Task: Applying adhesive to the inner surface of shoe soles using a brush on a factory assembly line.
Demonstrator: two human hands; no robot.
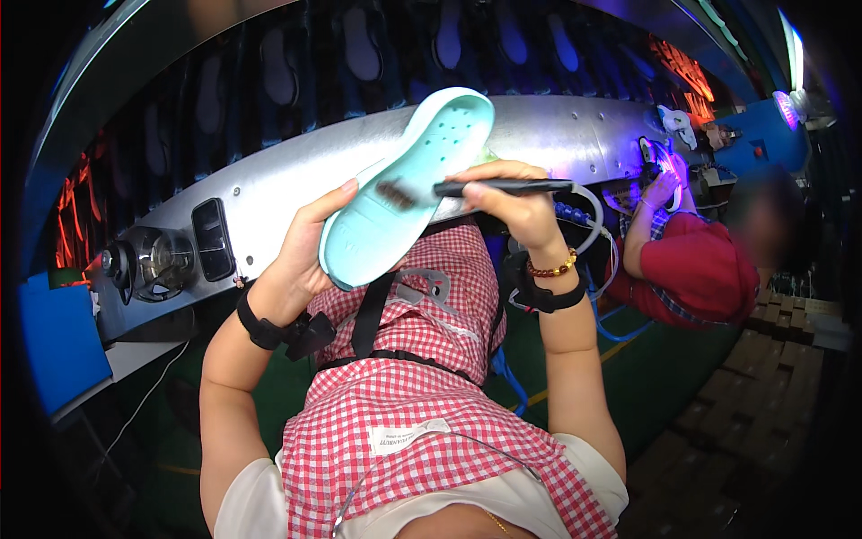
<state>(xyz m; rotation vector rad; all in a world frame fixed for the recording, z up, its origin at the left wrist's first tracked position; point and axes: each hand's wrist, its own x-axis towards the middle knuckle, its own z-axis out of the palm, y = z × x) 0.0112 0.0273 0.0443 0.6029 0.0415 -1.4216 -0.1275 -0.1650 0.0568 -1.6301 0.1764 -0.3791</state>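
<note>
A pale turquoise shoe sole (368, 232) with a raised rim and several small holes at its toe end is held up, tilted, in front of me. My left hand (310, 235) is closed on its heel-side edge, thumb along the rim. In my right hand (516, 205) is a black-handled brush (512, 187), with a pale tube (594, 216) running from the handle's end. Its dark bristles, blurred by motion, are over the middle of the sole's inner face; I cannot tell how firmly they touch it.
Behind the sole runs a metal bench (296, 193), with a conveyor of several soles (362, 49) beyond it. On the bench at left are a glass pot (162, 260) and a phone-like black object (212, 238). A co-worker in red (691, 260) works at right.
</note>
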